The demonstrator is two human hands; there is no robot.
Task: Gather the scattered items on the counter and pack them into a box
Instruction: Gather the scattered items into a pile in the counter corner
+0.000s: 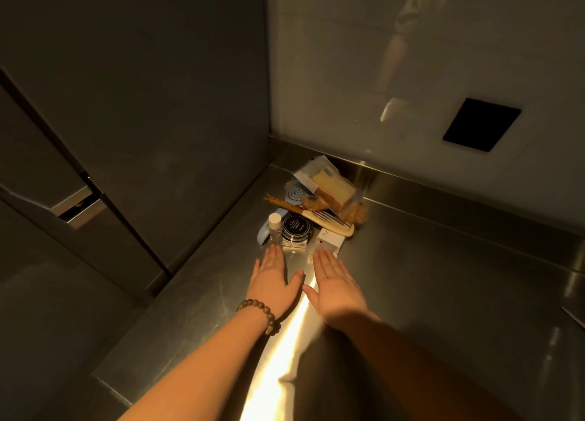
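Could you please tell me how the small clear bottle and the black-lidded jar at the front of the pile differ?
The bottle is tall and slim with a white cap; the jar is squat and wide with a black lid. The lid carries pale lettering; the cap looks plain. The bottle stands just beyond the left hand; the jar sits between it and a white box. Both stand upright on the steel counter and have clear bodies.
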